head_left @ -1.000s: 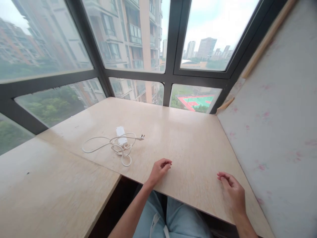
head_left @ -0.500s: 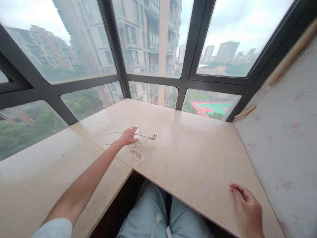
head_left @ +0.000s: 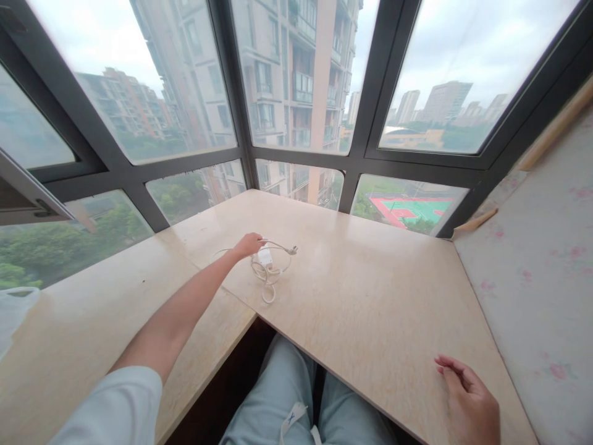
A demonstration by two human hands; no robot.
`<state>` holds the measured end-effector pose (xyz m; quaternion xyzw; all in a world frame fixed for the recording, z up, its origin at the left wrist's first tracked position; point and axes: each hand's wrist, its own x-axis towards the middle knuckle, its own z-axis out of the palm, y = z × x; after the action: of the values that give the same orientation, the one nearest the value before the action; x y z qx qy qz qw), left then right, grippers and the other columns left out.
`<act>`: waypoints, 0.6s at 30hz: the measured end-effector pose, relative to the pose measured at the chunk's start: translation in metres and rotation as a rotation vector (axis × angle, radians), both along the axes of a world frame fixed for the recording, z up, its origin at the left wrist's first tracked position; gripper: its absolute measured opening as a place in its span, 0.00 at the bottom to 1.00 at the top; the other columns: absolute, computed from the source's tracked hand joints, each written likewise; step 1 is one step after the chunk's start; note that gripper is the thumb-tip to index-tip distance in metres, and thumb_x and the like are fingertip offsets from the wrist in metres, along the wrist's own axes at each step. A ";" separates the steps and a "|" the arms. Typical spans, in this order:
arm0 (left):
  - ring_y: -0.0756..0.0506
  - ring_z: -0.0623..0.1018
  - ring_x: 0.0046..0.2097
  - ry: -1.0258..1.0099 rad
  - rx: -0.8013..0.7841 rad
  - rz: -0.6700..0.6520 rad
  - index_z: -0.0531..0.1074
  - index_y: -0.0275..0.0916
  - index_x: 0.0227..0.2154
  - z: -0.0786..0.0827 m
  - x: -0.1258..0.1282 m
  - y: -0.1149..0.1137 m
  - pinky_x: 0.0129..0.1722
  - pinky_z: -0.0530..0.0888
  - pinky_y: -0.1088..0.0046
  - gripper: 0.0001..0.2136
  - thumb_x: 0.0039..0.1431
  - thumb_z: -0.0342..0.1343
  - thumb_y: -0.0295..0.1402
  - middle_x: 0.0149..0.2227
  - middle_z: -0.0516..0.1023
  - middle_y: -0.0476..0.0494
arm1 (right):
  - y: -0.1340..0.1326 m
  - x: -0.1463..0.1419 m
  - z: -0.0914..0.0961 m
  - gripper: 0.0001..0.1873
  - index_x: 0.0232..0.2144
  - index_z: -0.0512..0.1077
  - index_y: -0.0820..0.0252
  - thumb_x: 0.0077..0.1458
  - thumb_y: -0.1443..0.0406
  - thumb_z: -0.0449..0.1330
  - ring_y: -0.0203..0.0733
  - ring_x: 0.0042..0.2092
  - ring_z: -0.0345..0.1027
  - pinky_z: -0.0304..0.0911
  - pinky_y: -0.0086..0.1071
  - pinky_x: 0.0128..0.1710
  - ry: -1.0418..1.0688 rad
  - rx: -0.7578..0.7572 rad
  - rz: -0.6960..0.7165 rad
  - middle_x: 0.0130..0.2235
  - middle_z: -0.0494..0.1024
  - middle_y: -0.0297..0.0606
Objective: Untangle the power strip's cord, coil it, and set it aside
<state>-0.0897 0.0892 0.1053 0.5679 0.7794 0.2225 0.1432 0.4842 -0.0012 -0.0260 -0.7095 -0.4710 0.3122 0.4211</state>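
My left hand reaches far over the pale countertop, its fingers closed on a white power cord near the plug end. The cord's plug sticks out to the right of the hand. Just below and right of the fingers is a white block, with loops of the cord lying around and in front of it. Whether the block is a socket or an adapter I cannot tell. At the lower right, my right hand rests by the counter, fingers loosely curled against the thumb, with nothing visible in them.
The stone-like countertop bends in an L around my legs. Dark-framed windows border its back and left. A flowered wall closes the right side. At the left edge lies a white plastic-looking item, below a hard-edged object.
My left hand has moved off the white block and now grips the cord, with the plug end lifted slightly. The view has turned left, bringing in objects at the left edge. My right hand stays put.
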 end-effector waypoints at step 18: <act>0.58 0.49 0.14 -0.887 0.284 -0.213 0.72 0.31 0.28 0.168 0.142 0.003 0.15 0.43 0.81 0.13 0.62 0.55 0.37 0.14 0.50 0.56 | -0.007 -0.065 0.033 0.24 0.36 0.74 0.62 0.44 0.50 0.62 0.49 0.40 0.73 0.68 0.40 0.43 0.280 0.124 0.189 0.39 0.78 0.46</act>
<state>0.0525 0.0921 0.2731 0.5088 0.5425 0.5319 0.4050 0.4193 -0.0084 0.0067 -0.5844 -0.4908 0.4162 0.4943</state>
